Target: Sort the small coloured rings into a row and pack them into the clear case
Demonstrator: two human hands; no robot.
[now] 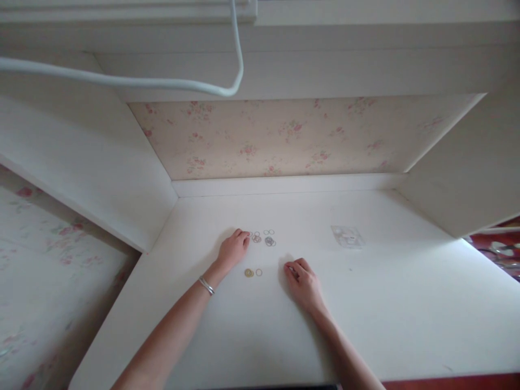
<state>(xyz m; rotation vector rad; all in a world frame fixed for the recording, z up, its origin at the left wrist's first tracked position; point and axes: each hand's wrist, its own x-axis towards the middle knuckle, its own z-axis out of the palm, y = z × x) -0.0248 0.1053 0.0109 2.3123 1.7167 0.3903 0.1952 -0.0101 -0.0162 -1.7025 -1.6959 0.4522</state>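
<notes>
My left hand (233,249), with a silver bangle (206,285) on the wrist, rests on the white desk (406,303). Its fingers are curled and pinched at the edge of a cluster of several small silvery rings (264,238). What the fingertips hold, if anything, is too small to see. My right hand (304,281) lies on the desk with its fingers curled together, pointing left. Two small gold rings (252,272) lie between the hands, apart from both.
A small clear plastic bag (347,236) lies on the desk to the right. Floral wallpaper (276,138) backs the alcove, with white side panels left and right. A white cable (170,84) hangs overhead. A floral bedspread (49,260) lies to the left.
</notes>
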